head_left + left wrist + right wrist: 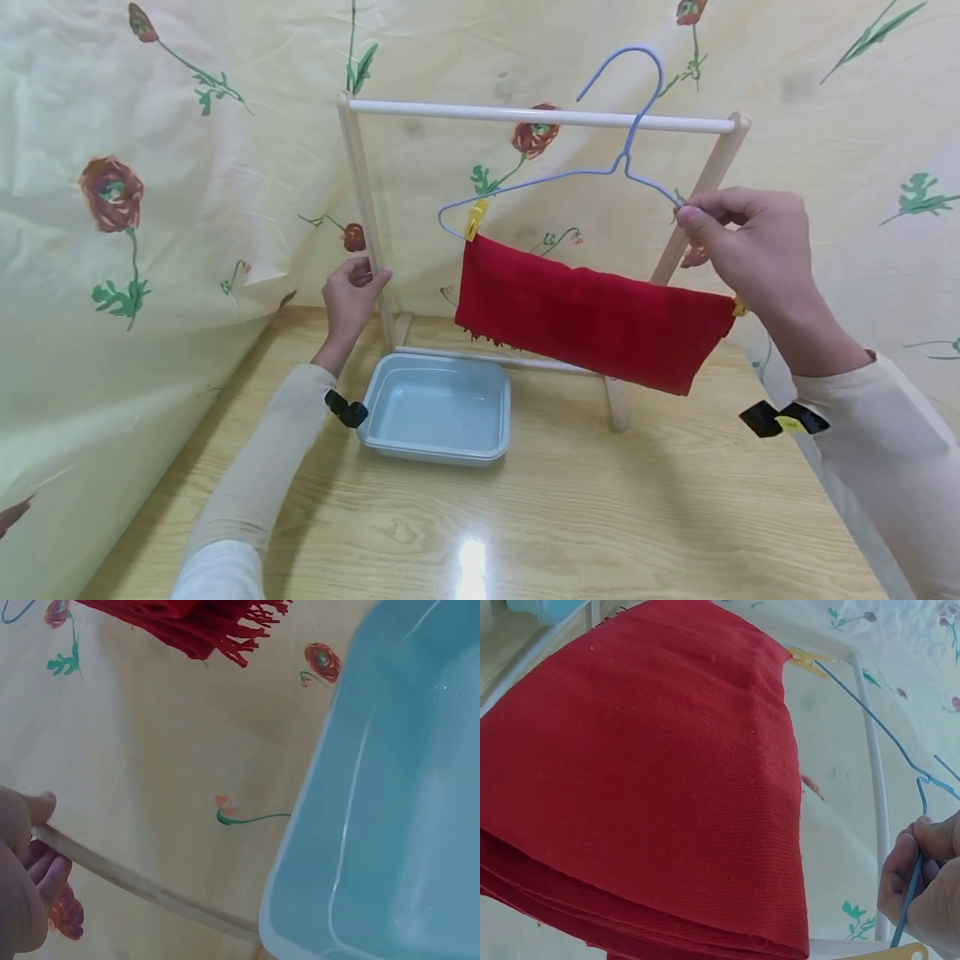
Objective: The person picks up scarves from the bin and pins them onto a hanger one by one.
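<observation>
My right hand (pixel 757 242) pinches the right shoulder of a blue wire hanger (pixel 555 176) in the head view. A folded red scarf (pixel 585 321) with a fringe hangs from it by a yellow clothespin (pixel 476 220) at the left and another yellow clip (pixel 740 307) at the right, partly hidden by the hand. The hanger's hook stands in front of the white top rod (pixel 480 111) of a wooden rack; whether they touch I cannot tell. On the left, my left hand (pixel 351 298) grips the rack's wooden upright (pixel 363 192) between thumb and fingers, as the left wrist view also shows.
A pale blue plastic basin (pixel 438 408) sits on the wood-grain table (pixel 570 517), in front of the rack's lower rod (pixel 525 362). Behind the rack and at the left hangs a cream sheet (pixel 247 167) printed with flowers.
</observation>
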The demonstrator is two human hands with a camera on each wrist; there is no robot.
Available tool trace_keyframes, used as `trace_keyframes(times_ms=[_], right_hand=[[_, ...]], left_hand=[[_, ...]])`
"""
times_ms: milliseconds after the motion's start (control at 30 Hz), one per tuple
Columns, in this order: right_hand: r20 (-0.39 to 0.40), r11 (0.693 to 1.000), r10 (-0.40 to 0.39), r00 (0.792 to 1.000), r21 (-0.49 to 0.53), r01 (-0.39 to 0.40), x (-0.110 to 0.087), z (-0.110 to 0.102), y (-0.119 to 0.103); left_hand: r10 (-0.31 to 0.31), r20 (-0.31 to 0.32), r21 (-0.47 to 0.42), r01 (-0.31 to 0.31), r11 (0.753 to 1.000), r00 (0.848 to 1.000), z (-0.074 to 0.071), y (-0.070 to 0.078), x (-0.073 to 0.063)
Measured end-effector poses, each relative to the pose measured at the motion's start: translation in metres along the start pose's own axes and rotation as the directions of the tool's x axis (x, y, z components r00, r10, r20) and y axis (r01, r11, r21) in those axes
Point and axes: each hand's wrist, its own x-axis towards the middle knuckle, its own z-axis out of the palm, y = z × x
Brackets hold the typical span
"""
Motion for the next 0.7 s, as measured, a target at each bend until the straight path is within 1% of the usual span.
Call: trace_keyframes(times_ms=[167,367,700], right_hand=[[-0.002,1.000,0.010,1.000,-0.002,-0.010,0.005,0.000,0.001],[-0.001,0.999,0.015,1.000,0.037,-0.015,0.012,0.000,0.002],[0.012,0.999,0.047,0.999,0.011,-0.047,0.028,0.008,-0.001]], left_hand=[[0.001,-0.006,0.010,-0.001,1.000,1.000,0.000,0.001,-0.002],[0.015,-0.013,0.037,-0.015,0.999,1.000,0.000,-0.001,-0.001],[-0.011,-0.015,0.086,0.012,0.996,1.000,-0.002,-0.004,0.001]])
